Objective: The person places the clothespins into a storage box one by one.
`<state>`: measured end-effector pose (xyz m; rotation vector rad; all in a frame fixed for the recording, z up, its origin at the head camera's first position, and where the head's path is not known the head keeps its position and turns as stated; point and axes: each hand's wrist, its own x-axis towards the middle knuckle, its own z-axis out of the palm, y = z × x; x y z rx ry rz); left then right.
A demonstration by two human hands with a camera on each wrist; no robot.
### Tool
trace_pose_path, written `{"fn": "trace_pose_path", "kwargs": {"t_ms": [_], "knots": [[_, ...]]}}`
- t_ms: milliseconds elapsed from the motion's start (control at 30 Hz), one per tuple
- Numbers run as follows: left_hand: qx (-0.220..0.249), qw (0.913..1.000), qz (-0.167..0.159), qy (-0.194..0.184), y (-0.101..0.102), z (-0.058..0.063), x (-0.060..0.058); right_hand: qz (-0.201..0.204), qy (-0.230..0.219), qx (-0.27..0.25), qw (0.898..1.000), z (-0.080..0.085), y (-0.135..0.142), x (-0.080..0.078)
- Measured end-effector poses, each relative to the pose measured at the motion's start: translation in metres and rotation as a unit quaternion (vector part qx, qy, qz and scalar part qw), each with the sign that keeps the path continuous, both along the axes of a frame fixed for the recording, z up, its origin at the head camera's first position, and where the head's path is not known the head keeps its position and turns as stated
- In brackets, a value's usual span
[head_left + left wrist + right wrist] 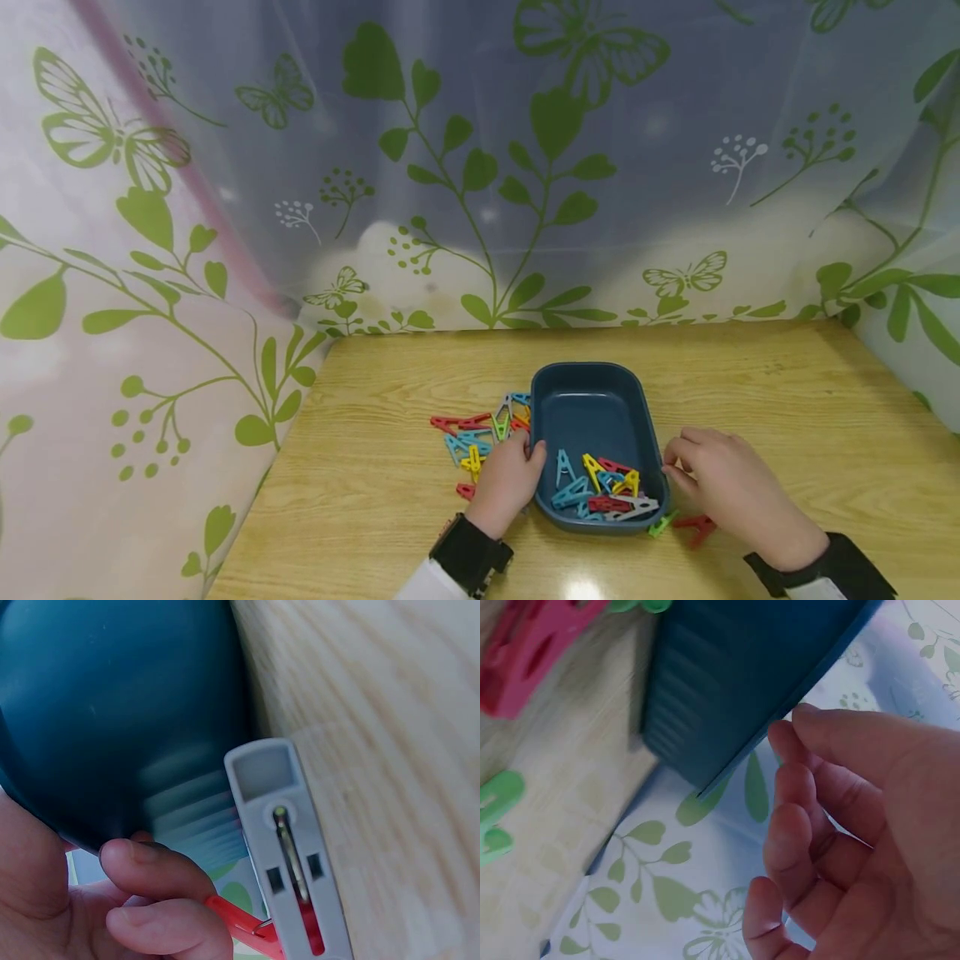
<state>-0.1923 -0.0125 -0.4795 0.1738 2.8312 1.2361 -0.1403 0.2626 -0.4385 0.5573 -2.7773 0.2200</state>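
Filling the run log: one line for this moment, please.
left hand: grips dark-blue tub, left rim | right hand: at right rim | clothespins: mixed colours, in tub and loose on wood-grain table

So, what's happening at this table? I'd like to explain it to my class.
A person has both hands on a dark blue box: the left hand grips its left side, and the right hand's fingertips are at the right rim. Colourful pegs lie inside, bunched at the near end. More loose pegs lie on the wooden table to the left, with a green peg and a red peg near the box's near right corner.
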Motion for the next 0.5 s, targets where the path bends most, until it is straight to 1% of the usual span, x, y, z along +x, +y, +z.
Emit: {"fn": "trace_pose_path", "kwargs": {"t_ms": [100,233,333,500], "knots": [[0.0,1.0,0.0,-0.001,0.0,0.0,0.0,-0.004,-0.016,0.003,1.0,-0.005,0.005,0.001],[-0.002,1.0,-0.001,-0.001,0.0,0.0,0.0,0.0,-0.05,0.007,0.999,-0.015,0.01,0.0],[-0.002,1.0,-0.002,-0.001,0.0,-0.001,0.0,0.012,-0.085,0.008,0.996,-0.021,0.012,-0.001],[0.0,1.0,-0.002,0.001,0.0,-0.001,0.0,0.042,-0.122,0.008,0.992,-0.027,0.013,-0.001]]}}
